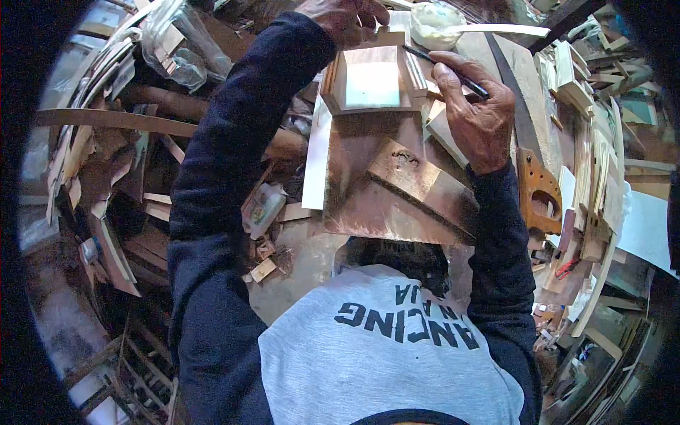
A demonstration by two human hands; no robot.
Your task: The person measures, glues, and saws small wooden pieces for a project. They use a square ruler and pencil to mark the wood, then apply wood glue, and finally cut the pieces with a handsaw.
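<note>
Held in my right hand [478, 110] is a slim dark pen [450, 69], its tip at the far right corner of a wooden box-like piece [372, 85]. That piece has a pale top face and layered, slanting sides. My left hand [343, 20] is at its far edge, partly cut off by the top of the view. The left fingers curl down beside a small brown wood strip [392, 37]; what they grip is hidden. Beneath lies a brown board [347, 170], with a thick wooden block [421, 180] resting diagonally on it, nearer to me.
A handsaw with a wooden handle [538, 191] lies to the right. A white lump in a plastic bag [435, 23] sits at the far side, near a pale strip [503, 30]. Wood offcuts [595, 184] crowd the right; a clear plastic bag [180, 46] hangs at left.
</note>
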